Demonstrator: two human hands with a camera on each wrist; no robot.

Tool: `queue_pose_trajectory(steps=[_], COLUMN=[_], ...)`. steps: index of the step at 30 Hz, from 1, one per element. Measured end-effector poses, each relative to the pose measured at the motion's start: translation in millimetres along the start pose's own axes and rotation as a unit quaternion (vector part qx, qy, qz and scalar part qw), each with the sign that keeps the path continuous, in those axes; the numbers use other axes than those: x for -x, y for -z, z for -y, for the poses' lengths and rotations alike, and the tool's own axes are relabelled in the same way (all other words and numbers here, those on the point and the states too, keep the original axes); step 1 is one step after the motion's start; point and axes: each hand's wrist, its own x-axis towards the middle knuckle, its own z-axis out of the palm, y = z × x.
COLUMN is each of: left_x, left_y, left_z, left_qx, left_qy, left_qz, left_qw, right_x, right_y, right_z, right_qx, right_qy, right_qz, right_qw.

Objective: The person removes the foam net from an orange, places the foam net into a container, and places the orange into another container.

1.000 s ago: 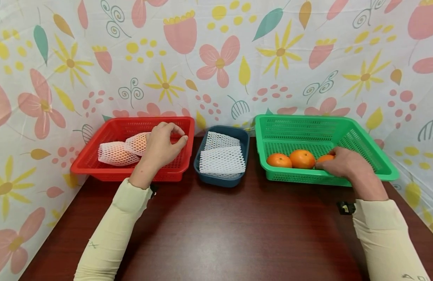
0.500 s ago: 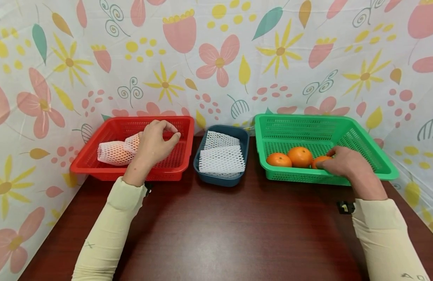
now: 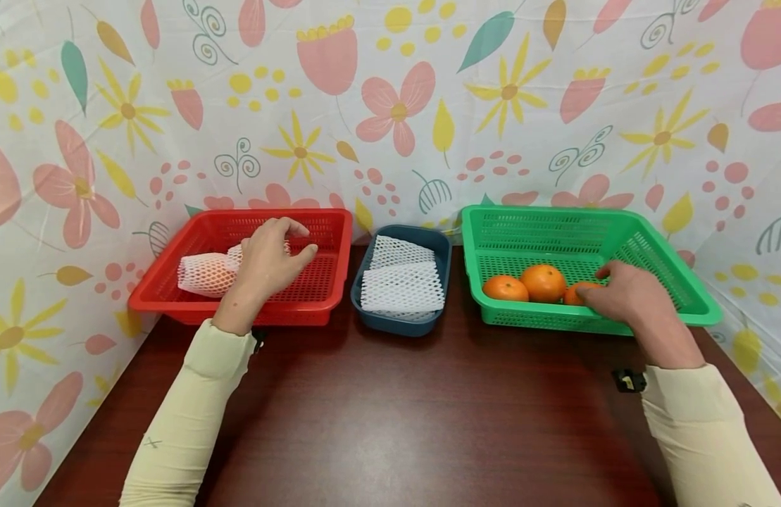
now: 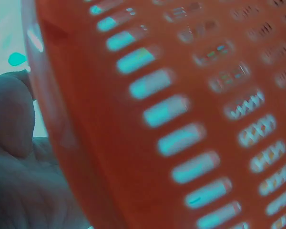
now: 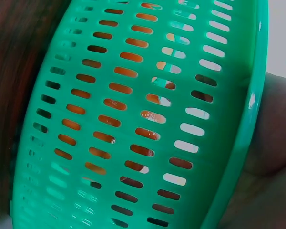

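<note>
My left hand (image 3: pixel 270 257) is over the red basket (image 3: pixel 308 308), its thumb and fingers apart with nothing between them. Beneath it are orange fruits in white foam netting; one wrapped fruit (image 3: pixel 203 274) shows plainly at the left, and the hand partly covers the rest. My right hand (image 3: pixel 634 299) reaches over the front rim of the green basket (image 3: pixel 694 310). Its thumb lies right at the rightmost orange (image 3: pixel 574 292), while the index finger is raised off it. Beside that fruit sit a middle orange (image 3: pixel 542 283) and a left orange (image 3: pixel 505 288).
Between the baskets stands a dark blue tray (image 3: pixel 399 327) with white foam net sleeves (image 3: pixel 403 289) in it. All three containers are on a dark red-brown table (image 3: pixel 390 422), near a flower-printed cloth (image 3: pixel 396 169) behind. In both wrist views, basket walls fill most of the picture.
My left hand has shifted left and its thumb and fingers have spread. The rightmost orange has moved slightly left among the others, and my right fingers have eased away from it.
</note>
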Motion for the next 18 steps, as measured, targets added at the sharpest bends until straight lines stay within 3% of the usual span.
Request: queue_pose_trajectory(steps=[9, 18], left_x=[-0.4, -3.2], left_y=[5.1, 10.0], left_z=[12.3, 19.1], left_qx=[0.004, -0.008], left_qy=[-0.004, 0.027], left_qz=[0.024, 0.046], left_qw=[0.9997, 0.9985], right_x=[3.8, 10.3], right_y=[-5, -7], right_z=[5, 15], right_qx=[-0.010, -0.002], right_qy=[0.020, 0.031], right_qz=[-0.043, -0.063], right_qw=[0.9988, 0.9975])
